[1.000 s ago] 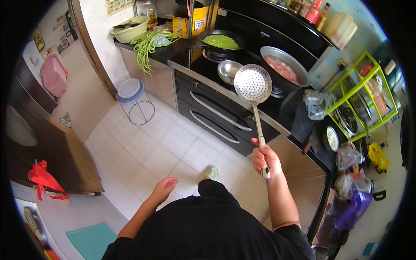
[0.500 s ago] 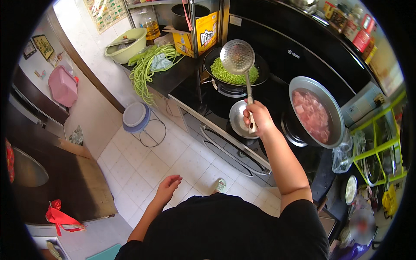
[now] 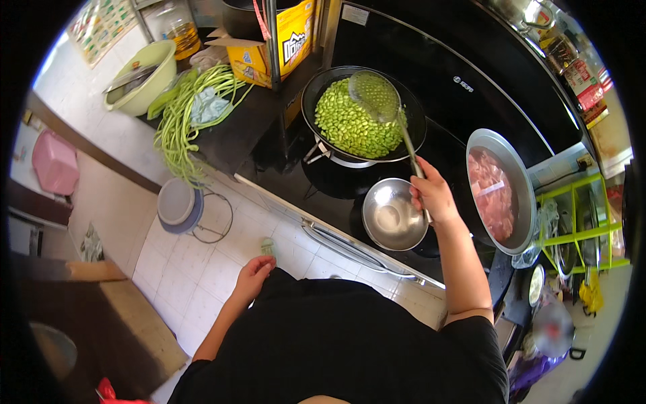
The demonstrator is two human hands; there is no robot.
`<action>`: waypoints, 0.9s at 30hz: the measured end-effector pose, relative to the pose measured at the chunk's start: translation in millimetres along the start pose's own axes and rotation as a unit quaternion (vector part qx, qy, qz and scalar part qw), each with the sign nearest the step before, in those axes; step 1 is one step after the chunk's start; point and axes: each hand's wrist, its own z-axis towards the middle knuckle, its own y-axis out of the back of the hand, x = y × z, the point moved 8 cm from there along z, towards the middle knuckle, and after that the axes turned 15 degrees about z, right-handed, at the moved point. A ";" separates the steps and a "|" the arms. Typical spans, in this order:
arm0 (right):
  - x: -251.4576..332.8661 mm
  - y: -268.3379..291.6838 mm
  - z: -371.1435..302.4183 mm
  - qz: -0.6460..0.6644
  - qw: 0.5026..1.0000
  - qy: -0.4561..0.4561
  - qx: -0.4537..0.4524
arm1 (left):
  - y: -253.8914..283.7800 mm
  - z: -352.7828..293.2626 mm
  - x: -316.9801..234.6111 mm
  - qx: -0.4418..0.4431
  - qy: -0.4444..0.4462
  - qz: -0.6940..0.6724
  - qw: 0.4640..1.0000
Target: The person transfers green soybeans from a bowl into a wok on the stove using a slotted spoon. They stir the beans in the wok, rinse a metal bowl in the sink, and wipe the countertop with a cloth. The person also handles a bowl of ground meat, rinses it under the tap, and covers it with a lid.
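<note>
Right hand (image 3: 434,194): closed round the long handle of a round, perforated metal skimmer (image 3: 374,97). Length presumably keeps the fingers clear of the pan. Skimmer head is tilted over the far right part of small, oval, green shelled beans (image 3: 346,128) in a round black wok (image 3: 309,111); contact with beans: cannot tell. Silver metal bowl (image 3: 393,230) stands just nearer the body than the wok, probably for short reach. Left hand (image 3: 254,276): half-open at the waist, fingers loosely bent, 0 objects seen in it. Skimmer looks dull grey, with beans showing green through its holes.
</note>
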 end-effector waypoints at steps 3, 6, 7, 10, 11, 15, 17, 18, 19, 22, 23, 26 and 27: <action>19.5 -3.9 -4.1 -0.059 0.995 0.043 -0.069 | 38.0 43.1 -34.2 0.038 -0.061 0.038 0.997; 34.2 -2.4 0.9 -0.123 0.978 0.064 -0.158 | 83.2 71.4 -80.7 0.039 -0.142 0.105 0.984; 32.4 -2.8 6.5 -0.115 0.979 0.054 -0.156 | 98.5 79.2 -91.2 0.037 -0.156 0.110 0.981; 15.0 4.0 20.9 -0.090 0.983 0.043 -0.154 | 131.6 97.4 -105.4 0.047 -0.151 0.099 0.982; 8.3 0.8 22.5 -0.077 0.984 0.023 -0.160 | 139.9 100.6 -105.6 0.048 -0.137 0.094 0.985; -21.2 -22.1 19.6 0.092 0.980 -0.083 -0.153 | 150.4 111.0 -92.9 0.059 -0.113 0.100 0.987; -29.7 -33.3 19.6 0.179 0.967 -0.125 -0.130 | 140.8 116.1 -84.3 0.076 -0.095 0.095 0.988; -35.1 -36.8 18.4 0.218 0.960 -0.143 -0.100 | 133.7 117.9 -82.2 0.084 -0.086 0.092 0.988; -38.5 -42.5 19.0 0.264 0.949 -0.160 -0.067 | 126.4 117.7 -85.4 0.092 -0.087 0.087 0.988; -38.6 -56.3 10.0 0.314 0.931 -0.183 -0.025 | 98.3 113.3 -101.9 0.121 -0.096 0.086 0.984; -36.6 -56.7 4.9 0.299 0.938 -0.176 -0.028 | 92.7 116.0 -103.8 0.130 -0.103 0.082 0.983; -25.6 -58.0 -13.4 0.256 0.954 -0.152 -0.041 | 78.6 125.4 -111.2 0.146 -0.121 0.081 0.979; -22.0 -56.7 -19.4 0.239 0.959 -0.149 -0.041 | 76.2 127.8 -116.7 0.143 -0.125 0.087 0.978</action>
